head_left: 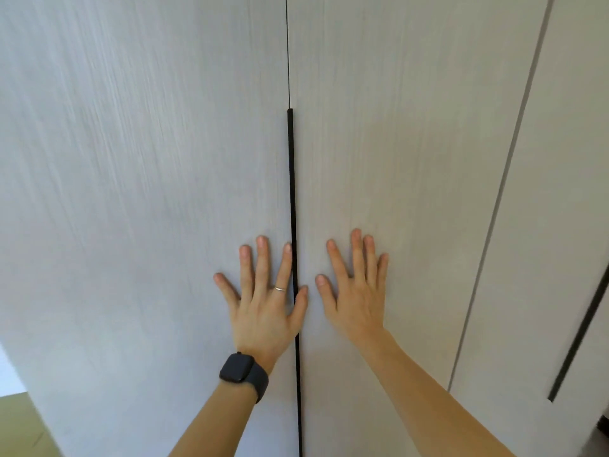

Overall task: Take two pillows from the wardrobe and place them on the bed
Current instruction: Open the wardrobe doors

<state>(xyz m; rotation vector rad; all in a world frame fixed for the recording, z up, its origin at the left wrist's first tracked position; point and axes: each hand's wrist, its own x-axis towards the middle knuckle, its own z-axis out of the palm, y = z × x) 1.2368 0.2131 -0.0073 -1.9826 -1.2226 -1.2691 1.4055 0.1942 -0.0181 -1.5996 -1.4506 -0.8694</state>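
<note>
Pillows nowhere in view, presumably inside the pale grey wood-grain wardrobe doors [395,159], shut along the black vertical handle strip [291,192], with left hand [263,308] at seven o'clock and right hand [357,298] at five, both spread flat, so everything remains.

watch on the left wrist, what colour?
Black, band and case alike: the watch shows clearly in the head view.

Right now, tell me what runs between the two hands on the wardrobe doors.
In the head view, a black vertical handle strip at the seam between the two doors runs between the left hand and right hand. The left thumb overlaps it.
</note>
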